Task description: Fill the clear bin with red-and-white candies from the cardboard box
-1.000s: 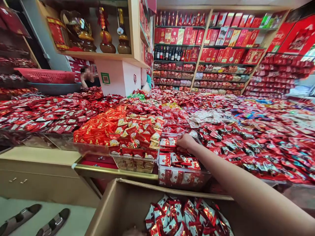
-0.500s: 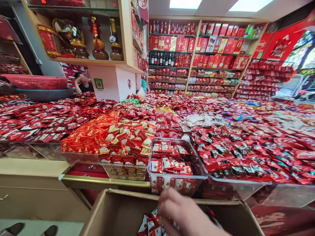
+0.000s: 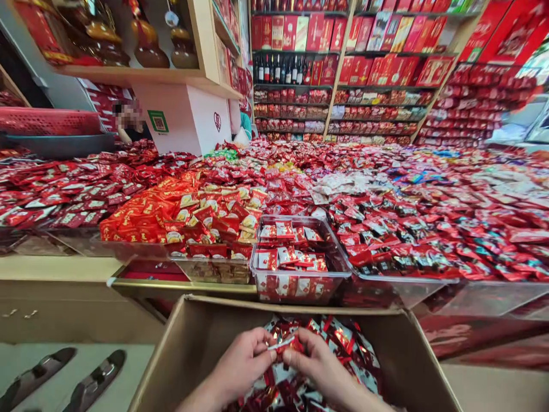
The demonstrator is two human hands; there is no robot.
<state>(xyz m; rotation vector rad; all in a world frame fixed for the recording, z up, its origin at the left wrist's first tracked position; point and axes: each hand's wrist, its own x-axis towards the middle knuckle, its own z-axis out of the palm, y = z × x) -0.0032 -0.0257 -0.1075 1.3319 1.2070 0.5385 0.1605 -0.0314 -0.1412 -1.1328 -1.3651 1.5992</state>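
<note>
Between my two hands is a small red-and-white wrapped candy packet, pinched from both sides. My left hand grips its left end with thumb and fingers, and my right hand grips its right end. Both hands are inside an open cardboard box, over a heap of similar red-and-white packets. Just beyond the box's far edge stands a clear plastic bin partly filled with matching packets, some laid in rows.
Left of the bin sit gold-and-red packets and orange-red packets. Dark red packets fill the bins on the right. Shelves of boxes and bottles stand behind. A person is at the back left, and shoes lie on the floor.
The view has tilted downward, showing more of the box. My left hand has come into sight, and my right hand has drawn back from near the bin; both now hold a packet.
</note>
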